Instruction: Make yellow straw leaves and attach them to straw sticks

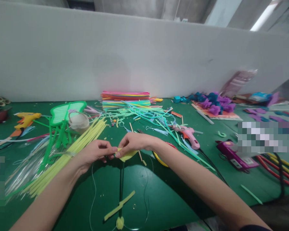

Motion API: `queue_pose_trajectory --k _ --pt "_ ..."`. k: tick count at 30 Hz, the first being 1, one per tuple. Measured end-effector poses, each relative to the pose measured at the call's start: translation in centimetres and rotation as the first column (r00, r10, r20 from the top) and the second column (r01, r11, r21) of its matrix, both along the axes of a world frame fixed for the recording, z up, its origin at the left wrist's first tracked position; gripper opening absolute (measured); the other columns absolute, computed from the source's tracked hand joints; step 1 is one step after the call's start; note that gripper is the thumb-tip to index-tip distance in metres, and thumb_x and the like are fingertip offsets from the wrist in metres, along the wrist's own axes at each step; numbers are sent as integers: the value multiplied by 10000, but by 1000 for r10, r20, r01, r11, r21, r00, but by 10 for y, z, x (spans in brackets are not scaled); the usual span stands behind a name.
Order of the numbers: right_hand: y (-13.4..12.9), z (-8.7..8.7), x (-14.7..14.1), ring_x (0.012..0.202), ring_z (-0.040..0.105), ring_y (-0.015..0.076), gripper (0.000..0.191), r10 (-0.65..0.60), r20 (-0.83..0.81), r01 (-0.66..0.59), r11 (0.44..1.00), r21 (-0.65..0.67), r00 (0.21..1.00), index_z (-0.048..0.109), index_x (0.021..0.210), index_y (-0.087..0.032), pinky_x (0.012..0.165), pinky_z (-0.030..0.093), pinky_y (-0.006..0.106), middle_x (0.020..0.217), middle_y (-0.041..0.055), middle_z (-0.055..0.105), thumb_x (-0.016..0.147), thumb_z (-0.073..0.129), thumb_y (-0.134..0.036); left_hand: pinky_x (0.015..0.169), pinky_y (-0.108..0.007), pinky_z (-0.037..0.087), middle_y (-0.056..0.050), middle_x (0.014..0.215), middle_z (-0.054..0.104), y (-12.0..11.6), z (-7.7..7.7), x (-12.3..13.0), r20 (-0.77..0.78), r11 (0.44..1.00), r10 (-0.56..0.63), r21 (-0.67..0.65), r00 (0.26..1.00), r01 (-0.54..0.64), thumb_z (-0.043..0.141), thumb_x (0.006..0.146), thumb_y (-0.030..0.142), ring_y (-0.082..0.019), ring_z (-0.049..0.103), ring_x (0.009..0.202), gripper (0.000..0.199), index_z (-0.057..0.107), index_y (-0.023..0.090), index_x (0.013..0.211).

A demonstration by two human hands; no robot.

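Observation:
My left hand [95,151] and my right hand [137,141] meet in the middle, above the table. Both pinch a small, soft yellow piece [128,156], shaped like a petal. Its left end is hidden between my fingertips. Straight below it runs a thin dark stem [121,186], with a small yellow tuft [119,222] at the near end. A bent yellow-green strip [127,198] crosses the stem. Thin pale thread [93,186] curves down from near my left hand. A wooden stick [140,155] lies just beyond the yellow piece.
On the left lie a bundle of yellow strips [91,133], a green wing-like shape [62,112] and a yellow glue gun [27,120]. Coloured strips [126,95] are stacked behind. To the right are a pink glue gun [191,136], purple flowers [214,109] and a magenta pouch [243,162].

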State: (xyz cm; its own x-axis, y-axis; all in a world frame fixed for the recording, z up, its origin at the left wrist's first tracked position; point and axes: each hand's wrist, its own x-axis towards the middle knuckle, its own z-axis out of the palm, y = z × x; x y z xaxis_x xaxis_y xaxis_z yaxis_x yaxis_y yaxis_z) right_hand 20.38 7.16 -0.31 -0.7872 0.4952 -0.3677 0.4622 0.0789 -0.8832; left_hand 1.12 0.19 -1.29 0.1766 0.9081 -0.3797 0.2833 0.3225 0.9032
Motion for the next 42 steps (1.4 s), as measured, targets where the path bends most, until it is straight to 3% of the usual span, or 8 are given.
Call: queue_pose_trajectory --k 7,12,15,18,23,27,34,42 --pt "-8 -2 18 681 655 112 514 -13 -144 -20 975 -223 989 673 905 -113 639 543 221 830 53 696 695 702 -581 525 -218 382 23 486 565 -3 2 3 39 997 73 -12 997 -73 801 603 377 -118 520 547 316 574 160 564" --pt "-11 -3 23 664 661 110 394 -75 -229 32 983 -182 971 676 866 -118 650 545 227 786 31 696 738 708 -489 562 -232 412 4 563 613 -3 4 4 42 998 70 -4 997 -70 793 627 395 -126 545 585 298 611 161 605" --pt "-13 -4 23 615 649 95 343 -138 -227 96 978 -185 964 673 873 -112 615 532 214 770 29 697 740 725 -424 595 -233 424 -31 728 684 -5 6 3 0 999 -40 -4 999 40 783 650 412 -142 583 677 285 696 163 757" --pt "-16 -3 22 583 634 90 359 -183 -210 148 974 -172 960 669 876 -112 576 512 202 749 30 697 700 758 -412 584 -236 410 -43 737 702 -7 7 4 -68 993 -114 -9 991 114 779 653 420 -146 585 662 286 724 164 766" --pt "-22 3 21 516 560 66 328 -159 -157 168 985 44 975 692 831 -118 491 430 174 682 15 684 705 753 -414 572 -249 406 -62 697 730 -8 5 10 -75 996 -83 -35 994 80 779 644 397 -146 579 599 247 709 160 650" --pt "-23 4 21 488 524 60 336 -157 -134 171 980 104 979 698 835 -115 464 392 173 661 9 677 719 738 -428 560 -248 399 -60 657 720 -8 4 14 -64 999 -39 -36 997 37 790 628 420 -142 573 581 282 696 154 629" --pt "-22 2 21 523 562 65 348 -195 -174 203 979 32 965 697 864 -116 479 417 167 689 15 680 711 746 -424 601 -251 429 -69 798 727 -7 7 8 -48 988 -148 -55 988 146 782 651 423 -161 594 690 307 749 158 801" --pt "-23 -3 20 580 633 94 365 -200 -203 195 980 -42 959 692 894 -113 561 499 193 715 32 697 731 728 -439 574 -249 400 -39 733 696 -8 4 9 -88 985 -171 -8 981 171 771 661 398 -157 570 650 292 744 165 836"
